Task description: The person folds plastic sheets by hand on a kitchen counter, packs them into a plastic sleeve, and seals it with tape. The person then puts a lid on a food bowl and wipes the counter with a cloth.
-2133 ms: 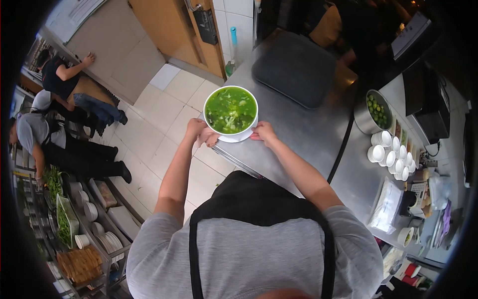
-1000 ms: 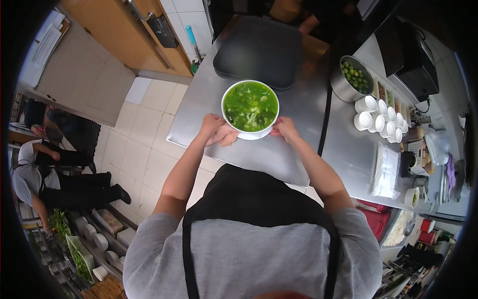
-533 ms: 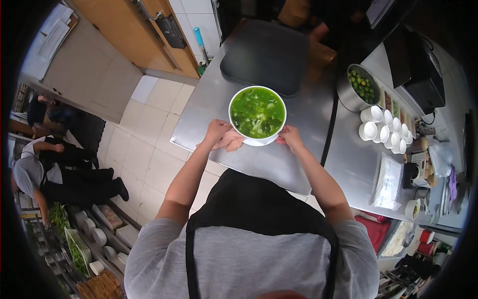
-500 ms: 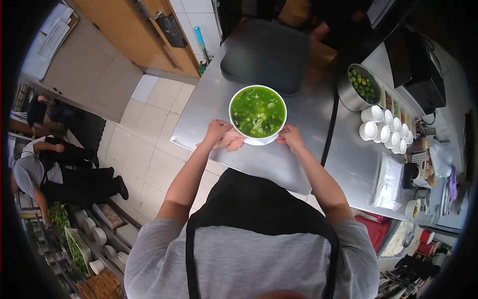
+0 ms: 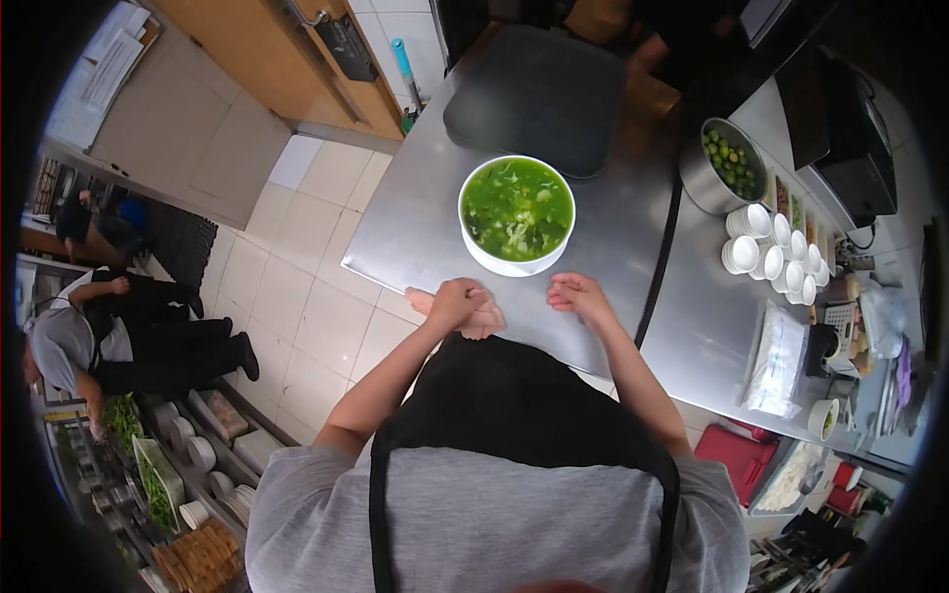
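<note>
A white bowl of green soup [image 5: 517, 215] with pale wisps stands on a white plate [image 5: 514, 268] on the steel counter [image 5: 395, 232]. My left hand [image 5: 457, 299] is closed on a pinkish cloth [image 5: 484, 318] at the counter's near edge, below and left of the bowl. My right hand [image 5: 580, 296] is just below and right of the plate, apart from it. Its fingers are loosely bent and parted, with nothing in them.
Behind the bowl lies a large dark tray [image 5: 534, 99]. On the right are a steel pot of green fruit [image 5: 730, 163], stacked white cups [image 5: 776, 252] and a plastic-wrapped pack [image 5: 774, 361]. At left, a person [image 5: 79, 331] reaches toward greens.
Both hands have come away from the bowl and plate toward my body. The cloth has moved back with my left hand, while the bowl stays on the counter.
</note>
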The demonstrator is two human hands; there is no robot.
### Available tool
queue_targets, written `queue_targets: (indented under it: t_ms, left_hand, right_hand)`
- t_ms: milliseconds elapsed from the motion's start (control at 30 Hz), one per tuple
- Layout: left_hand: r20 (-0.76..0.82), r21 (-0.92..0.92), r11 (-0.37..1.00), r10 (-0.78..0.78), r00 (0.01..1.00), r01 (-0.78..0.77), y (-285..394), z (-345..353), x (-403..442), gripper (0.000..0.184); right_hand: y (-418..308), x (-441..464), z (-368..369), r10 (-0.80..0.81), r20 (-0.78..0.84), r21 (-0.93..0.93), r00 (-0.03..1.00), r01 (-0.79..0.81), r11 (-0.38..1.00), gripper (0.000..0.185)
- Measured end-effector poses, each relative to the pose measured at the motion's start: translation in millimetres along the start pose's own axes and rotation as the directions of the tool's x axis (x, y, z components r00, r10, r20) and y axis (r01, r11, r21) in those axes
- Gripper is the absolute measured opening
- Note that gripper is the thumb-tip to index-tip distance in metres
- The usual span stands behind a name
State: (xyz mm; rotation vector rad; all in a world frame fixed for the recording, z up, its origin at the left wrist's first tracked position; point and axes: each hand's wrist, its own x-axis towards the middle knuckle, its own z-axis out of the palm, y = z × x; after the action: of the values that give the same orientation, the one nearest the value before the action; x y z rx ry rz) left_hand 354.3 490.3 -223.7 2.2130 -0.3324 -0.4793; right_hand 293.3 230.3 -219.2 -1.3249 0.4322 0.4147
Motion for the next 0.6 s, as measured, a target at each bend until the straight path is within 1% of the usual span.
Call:
queue_targets:
  t_ms: [67,133,200,233,300,333,367,400,467,500,533,567,600]
  left_hand:
    - [0.065,-0.026,1.000,0.016,0.998,-0.015,9,5,-7,0.026]
    - [0.085,-0.021,1.000,-0.008,0.996,0.009,22,8,-13,0.023]
    - [0.104,-0.229,0.973,0.057,0.993,-0.032,32,12,-18,0.022]
    - [0.105,-0.231,0.973,0.056,0.993,-0.030,44,8,-22,0.022]
    - [0.194,-0.481,0.877,0.086,0.977,0.018,69,-1,-27,0.019]
    - [0.195,-0.482,0.876,0.085,0.977,0.020,76,-4,-28,0.019]
    - [0.181,-0.533,0.846,0.115,0.977,-0.001,81,-7,-28,0.017]
    - [0.167,-0.581,0.814,0.144,0.976,-0.021,86,-9,-30,0.014]
    - [0.146,-0.595,0.804,0.139,0.979,-0.026,92,-12,-31,0.013]
    - [0.156,-0.598,0.801,0.106,0.982,0.009,90,-10,-31,0.012]
    - [0.165,-0.601,0.798,0.073,0.984,0.042,87,-10,-31,0.012]
    - [0.147,-0.614,0.789,0.092,0.985,0.018,80,-6,-30,0.012]
    - [0.149,-0.612,0.790,0.091,0.985,0.020,79,-5,-33,0.012]
  right_hand:
    - [4,-7,5,-0.008,0.022,-0.018,1.000,0.009,1.000,0.024]
    - [10,-10,11,0.010,0.041,-0.015,0.999,-0.009,1.000,0.025]
    - [10,-13,18,0.025,0.057,-0.016,0.998,-0.024,1.000,0.025]
    - [7,-17,23,0.046,0.071,-0.024,0.996,-0.044,0.999,0.026]
    - [10,-20,27,0.071,0.083,-0.033,0.994,-0.068,0.997,0.027]
    - [15,-18,28,0.018,0.117,-0.046,0.993,-0.013,0.999,0.028]
    - [19,-18,28,-0.034,0.150,-0.058,0.988,0.043,0.997,0.030]
    - [14,-26,33,-0.031,0.150,-0.059,0.988,0.040,0.997,0.030]
    - [-6,-45,47,0.073,0.218,0.093,0.973,-0.095,0.991,0.034]
    - [-4,-46,45,0.074,0.217,0.094,0.973,-0.097,0.991,0.034]
    - [-2,-47,45,0.081,0.275,0.168,0.958,-0.131,0.977,0.036]
    - [0,-48,45,0.082,0.334,0.239,0.939,-0.168,0.956,0.039]
    - [0,-51,47,0.082,0.334,0.242,0.939,-0.169,0.956,0.039]
